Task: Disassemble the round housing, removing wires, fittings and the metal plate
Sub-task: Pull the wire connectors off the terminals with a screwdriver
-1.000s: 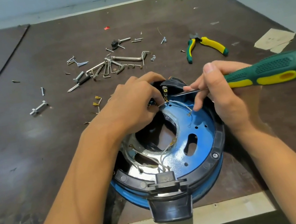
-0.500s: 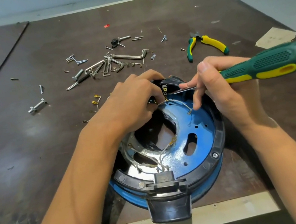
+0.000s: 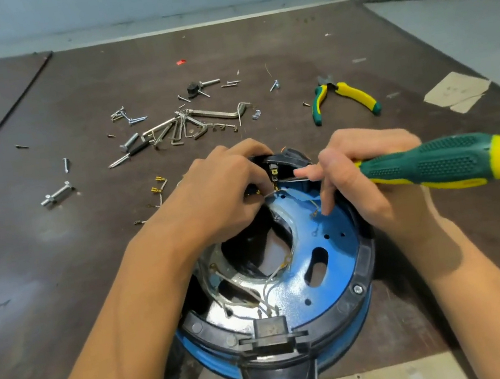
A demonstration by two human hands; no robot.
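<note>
The round blue housing [image 3: 334, 261] with a black rim sits at the table's near edge, open side up. Inside it lie a shiny metal plate [image 3: 227, 309] and thin white wires [image 3: 271, 278] that run to a black connector block [image 3: 271, 327] at the front. My left hand [image 3: 223, 196] grips the housing's far rim beside a black switch fitting [image 3: 286, 159] with brass terminals. My right hand [image 3: 368, 184] holds a green and yellow screwdriver [image 3: 439, 162], its tip laid against that fitting's terminals.
Loose screws, bolts and hex keys [image 3: 181, 128] are scattered across the brown table [image 3: 59, 266] beyond the housing. Green and yellow pliers [image 3: 341, 96] lie at the back right, cardboard scraps [image 3: 454, 92] further right. Small brass terminals [image 3: 157, 185] lie to the left of my left hand.
Both hands stay at the far fitting. The camera has tipped up a little, so the scene sits lower in view; the screwdriver's angle has shifted slightly.
</note>
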